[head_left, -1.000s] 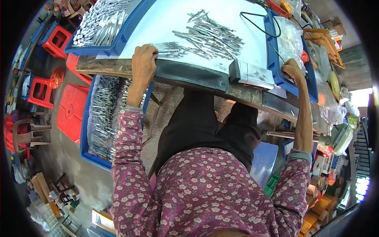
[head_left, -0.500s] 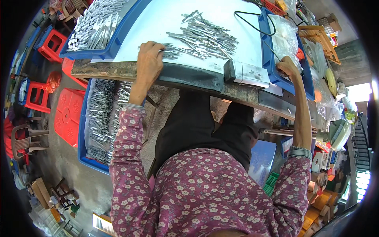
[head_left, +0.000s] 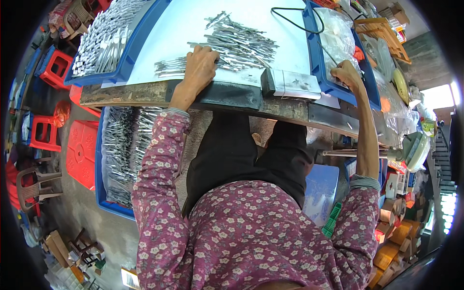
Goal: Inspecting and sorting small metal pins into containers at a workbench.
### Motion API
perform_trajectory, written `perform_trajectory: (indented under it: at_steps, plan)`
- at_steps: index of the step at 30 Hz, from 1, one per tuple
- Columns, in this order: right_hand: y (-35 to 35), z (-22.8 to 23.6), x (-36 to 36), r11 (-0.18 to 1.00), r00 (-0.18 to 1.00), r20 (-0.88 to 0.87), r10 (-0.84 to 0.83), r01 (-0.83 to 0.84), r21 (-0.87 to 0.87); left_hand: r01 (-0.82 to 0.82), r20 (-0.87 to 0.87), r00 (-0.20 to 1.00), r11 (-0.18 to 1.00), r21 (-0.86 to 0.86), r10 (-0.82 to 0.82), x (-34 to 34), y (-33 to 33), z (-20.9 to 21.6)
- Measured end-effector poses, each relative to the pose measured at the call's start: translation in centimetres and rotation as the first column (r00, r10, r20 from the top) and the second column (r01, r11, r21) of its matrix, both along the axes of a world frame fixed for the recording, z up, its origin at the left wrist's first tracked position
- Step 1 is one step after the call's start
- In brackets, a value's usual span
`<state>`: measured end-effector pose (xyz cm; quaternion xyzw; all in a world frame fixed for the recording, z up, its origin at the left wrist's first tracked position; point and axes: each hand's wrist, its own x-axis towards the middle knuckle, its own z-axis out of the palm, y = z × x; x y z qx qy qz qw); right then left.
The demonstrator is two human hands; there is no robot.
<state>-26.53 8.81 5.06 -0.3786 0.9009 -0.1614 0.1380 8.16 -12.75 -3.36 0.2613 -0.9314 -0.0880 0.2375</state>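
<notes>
Presently the left hand (head_left: 200, 65) lies spread, palm down, on the metal pieces (head_left: 232, 43) heaped on the table (head_left: 145, 92), steadying them; the right hand (head_left: 345, 72) grips the blue tray (head_left: 338, 89) rim.

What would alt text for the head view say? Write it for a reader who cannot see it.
A seated person in a floral top leans over a workbench, the left hand resting on a pile of small metal pieces on a white sheet, the right hand at a blue tray holding clear bags. More metal pieces fill a blue floor tray.
</notes>
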Motion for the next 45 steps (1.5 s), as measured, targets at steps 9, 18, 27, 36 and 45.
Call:
perform_trajectory:
  at_steps: [9, 18, 27, 36, 45]
  plan:
    - [1.3, 0.1, -0.5, 0.998, 0.984, -0.163, 0.068, -0.066, 0.017, 0.142, -0.118, 0.983, 0.990, 0.016, -0.139, -2.6, 1.8, -1.2]
    - [2.4, 1.5, 1.5, 0.958, 0.986, 0.079, 0.150, -0.125, -0.258, 0.046, -0.195, 0.980, 0.999, 0.003, -0.044, -2.5, 3.1, -1.1]
    - [4.0, 1.3, 0.7, 0.858, 0.965, 0.204, 0.163, -0.037, -0.512, 0.164, -0.188, 0.970, 0.985, 0.052, -0.152, -2.4, 2.6, -1.1]
    - [5.0, 1.4, 0.4, 0.745, 0.944, 0.281, 0.175, 0.059, -0.664, 0.182, -0.277, 0.949, 0.979, 0.090, -0.151, -2.1, 2.8, -0.1]
    - [5.2, 1.3, 2.4, 0.663, 0.901, 0.358, 0.245, 0.114, -0.740, 0.346, -0.520, 0.852, 0.807, 0.479, -0.057, -1.3, 8.0, 4.6]
